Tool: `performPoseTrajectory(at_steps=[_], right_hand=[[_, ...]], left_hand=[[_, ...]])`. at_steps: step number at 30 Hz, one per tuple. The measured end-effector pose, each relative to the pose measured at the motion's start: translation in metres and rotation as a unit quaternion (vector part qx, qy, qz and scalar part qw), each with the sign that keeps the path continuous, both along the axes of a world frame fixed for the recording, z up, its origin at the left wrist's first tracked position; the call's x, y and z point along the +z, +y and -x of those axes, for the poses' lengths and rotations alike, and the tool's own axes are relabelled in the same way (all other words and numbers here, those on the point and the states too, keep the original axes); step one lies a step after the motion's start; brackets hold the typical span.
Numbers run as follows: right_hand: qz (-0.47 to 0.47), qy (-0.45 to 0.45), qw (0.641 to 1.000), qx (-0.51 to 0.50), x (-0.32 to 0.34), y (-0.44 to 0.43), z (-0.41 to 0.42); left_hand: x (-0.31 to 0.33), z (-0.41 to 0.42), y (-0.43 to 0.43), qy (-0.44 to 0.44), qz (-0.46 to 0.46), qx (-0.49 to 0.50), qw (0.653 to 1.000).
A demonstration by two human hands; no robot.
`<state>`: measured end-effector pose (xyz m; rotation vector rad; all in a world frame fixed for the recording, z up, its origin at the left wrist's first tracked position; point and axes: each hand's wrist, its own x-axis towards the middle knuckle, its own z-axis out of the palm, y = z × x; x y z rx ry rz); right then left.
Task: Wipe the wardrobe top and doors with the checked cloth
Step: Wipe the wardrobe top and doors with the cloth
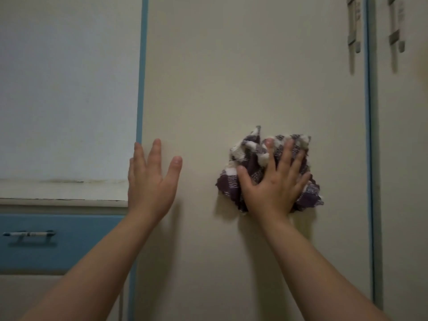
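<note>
A cream wardrobe door [243,72] fills the middle of the head view, edged in blue on both sides. The checked cloth [250,156], purple and white and bunched up, lies against the door a little right of centre. My right hand [275,181] presses flat on the cloth with its fingers spread and straight. My left hand [151,179] is raised at the door's left edge, fingers straight, holding nothing; whether the palm touches the door is unclear.
Left of the door is a pale wall panel [67,89] above a worn ledge [62,201], with a blue drawer [58,242] and its handle [29,235] below. A second door [403,158] stands at the right; two handles [354,26] sit at the top right.
</note>
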<state>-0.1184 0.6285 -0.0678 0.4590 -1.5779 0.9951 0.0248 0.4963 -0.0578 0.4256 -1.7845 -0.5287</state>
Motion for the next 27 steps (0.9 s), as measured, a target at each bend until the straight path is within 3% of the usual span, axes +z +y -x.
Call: performPoseTrajectory(at_steps=[7, 12, 16, 21, 27], right_hand=[[-0.083, 0.086, 0.993, -0.019, -0.003, -0.057, -0.036], [-0.151, 0.118, 0.981, 0.017, -0.013, -0.086, -0.062], [-0.258, 0.114, 0.959, -0.013, -0.035, -0.103, -0.078], [-0.334, 0.128, 0.934, -0.011, -0.077, -0.103, -0.087], [-0.348, 0.169, 0.922, 0.019, -0.094, -0.088, -0.076]], left_hand=[[-0.004, -0.007, -0.004, -0.004, 0.002, -0.035, 0.999], [-0.020, -0.016, -0.008, -0.028, 0.046, 0.079, 0.995], [-0.032, -0.020, -0.006, -0.036, 0.112, 0.114, 0.987], [-0.045, -0.015, -0.004, -0.131, 0.093, 0.142, 0.977], [-0.066, -0.011, 0.000, -0.167, 0.057, 0.152, 0.972]])
